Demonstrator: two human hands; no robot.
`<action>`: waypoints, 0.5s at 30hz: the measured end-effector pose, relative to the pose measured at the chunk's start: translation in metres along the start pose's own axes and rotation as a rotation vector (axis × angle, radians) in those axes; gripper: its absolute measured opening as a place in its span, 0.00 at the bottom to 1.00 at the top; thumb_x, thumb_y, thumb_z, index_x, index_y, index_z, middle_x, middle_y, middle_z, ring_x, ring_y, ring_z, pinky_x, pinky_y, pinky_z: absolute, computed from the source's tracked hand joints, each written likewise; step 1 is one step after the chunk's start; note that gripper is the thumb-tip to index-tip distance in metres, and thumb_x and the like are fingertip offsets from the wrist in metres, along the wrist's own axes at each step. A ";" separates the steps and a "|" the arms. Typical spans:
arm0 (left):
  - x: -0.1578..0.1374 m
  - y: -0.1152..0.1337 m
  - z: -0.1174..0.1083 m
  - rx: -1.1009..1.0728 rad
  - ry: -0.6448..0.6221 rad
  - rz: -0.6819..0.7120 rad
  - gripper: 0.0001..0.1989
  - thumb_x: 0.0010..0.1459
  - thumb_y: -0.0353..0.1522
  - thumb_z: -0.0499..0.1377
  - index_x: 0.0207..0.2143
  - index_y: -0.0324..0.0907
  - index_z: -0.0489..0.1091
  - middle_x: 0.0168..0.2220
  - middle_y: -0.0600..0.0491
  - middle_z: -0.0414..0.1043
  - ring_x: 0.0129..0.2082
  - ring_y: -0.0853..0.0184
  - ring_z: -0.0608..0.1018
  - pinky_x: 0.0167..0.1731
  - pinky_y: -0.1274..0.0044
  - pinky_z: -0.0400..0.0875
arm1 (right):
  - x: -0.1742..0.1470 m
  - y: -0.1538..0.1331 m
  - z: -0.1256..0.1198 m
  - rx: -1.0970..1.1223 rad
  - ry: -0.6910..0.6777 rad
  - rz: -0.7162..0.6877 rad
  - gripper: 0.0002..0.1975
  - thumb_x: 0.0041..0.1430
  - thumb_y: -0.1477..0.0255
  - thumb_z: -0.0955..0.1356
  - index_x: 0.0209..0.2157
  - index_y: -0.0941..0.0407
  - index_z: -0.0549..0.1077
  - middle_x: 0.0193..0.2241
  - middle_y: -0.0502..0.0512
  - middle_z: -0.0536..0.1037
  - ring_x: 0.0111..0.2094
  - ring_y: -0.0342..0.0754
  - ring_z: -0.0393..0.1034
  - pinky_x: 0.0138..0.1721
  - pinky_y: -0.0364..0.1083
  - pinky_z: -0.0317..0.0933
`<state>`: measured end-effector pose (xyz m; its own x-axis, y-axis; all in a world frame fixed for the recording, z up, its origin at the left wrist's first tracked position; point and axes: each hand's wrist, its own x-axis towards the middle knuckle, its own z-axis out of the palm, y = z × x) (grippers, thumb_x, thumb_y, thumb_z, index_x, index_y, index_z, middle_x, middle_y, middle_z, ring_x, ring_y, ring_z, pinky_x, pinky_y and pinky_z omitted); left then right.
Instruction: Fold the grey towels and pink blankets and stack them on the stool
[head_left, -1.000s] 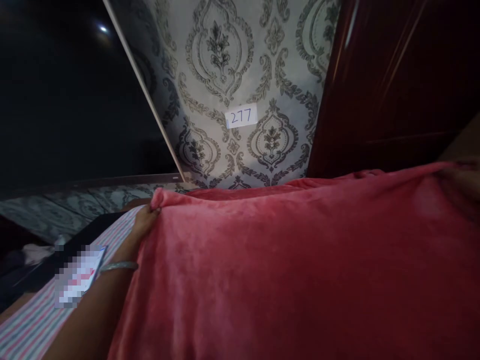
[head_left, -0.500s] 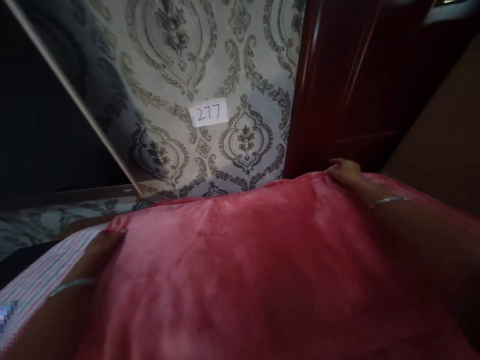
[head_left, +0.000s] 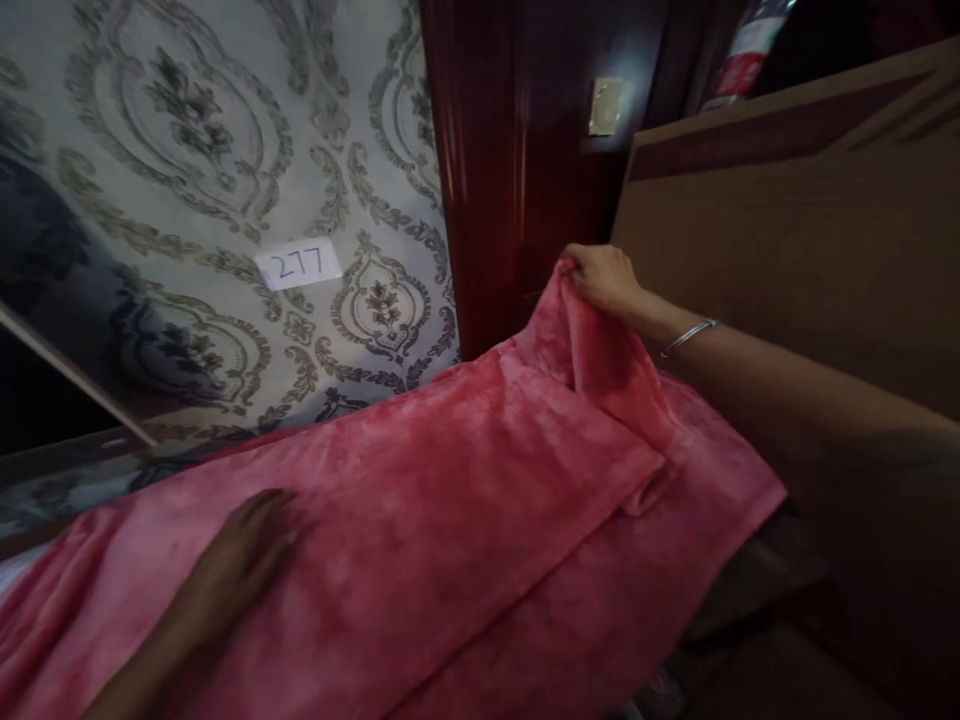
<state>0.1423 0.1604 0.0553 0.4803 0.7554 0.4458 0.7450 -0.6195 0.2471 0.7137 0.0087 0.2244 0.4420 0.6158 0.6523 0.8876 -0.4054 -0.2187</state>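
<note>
A pink-red plush blanket lies spread across the middle, with one layer folded over another towards the lower right. My right hand is closed on its far right part and lifts that cloth into a peak; a silver bangle circles the wrist. On the left side of the blanket rests my left hand, flat and slightly blurred, its fingers stretched out over the surface. Nothing shows in its grasp. What lies under the blanket is mostly hidden.
Behind stands a patterned wall with a paper label reading 277. A dark red wooden panel adjoins it. At the right are a large cardboard box and a bottle with a red label. Dim items lie below the blanket's right edge.
The view has swung to the right. My right hand has raised its part of the blanket. My left hand has let go of the far left edge and now lies on the cloth.
</note>
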 end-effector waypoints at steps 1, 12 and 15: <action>-0.002 0.021 0.008 -0.049 -0.045 0.096 0.23 0.56 0.47 0.53 0.50 0.50 0.71 0.53 0.51 0.77 0.55 0.56 0.77 0.59 0.64 0.71 | 0.001 -0.006 -0.020 -0.048 -0.021 -0.064 0.11 0.63 0.72 0.64 0.42 0.54 0.78 0.39 0.58 0.80 0.39 0.54 0.71 0.40 0.49 0.58; 0.000 0.162 0.067 -0.176 -0.273 0.523 0.29 0.63 0.37 0.57 0.66 0.45 0.63 0.66 0.43 0.66 0.64 0.54 0.70 0.62 0.60 0.68 | -0.043 -0.049 -0.123 0.599 -0.196 -0.268 0.04 0.57 0.71 0.71 0.31 0.57 0.76 0.28 0.51 0.75 0.34 0.47 0.68 0.40 0.46 0.62; -0.014 0.159 0.084 -0.093 -0.326 0.499 0.29 0.63 0.37 0.57 0.66 0.44 0.64 0.67 0.41 0.64 0.66 0.50 0.68 0.62 0.57 0.67 | -0.037 -0.028 -0.099 0.879 -0.261 -0.084 0.03 0.56 0.73 0.72 0.33 0.57 0.77 0.28 0.52 0.76 0.32 0.46 0.69 0.38 0.46 0.65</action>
<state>0.2926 0.0695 0.0160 0.8898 0.3857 0.2438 0.3564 -0.9211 0.1565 0.6596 -0.0702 0.2783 0.2921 0.7963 0.5297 0.6498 0.2411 -0.7208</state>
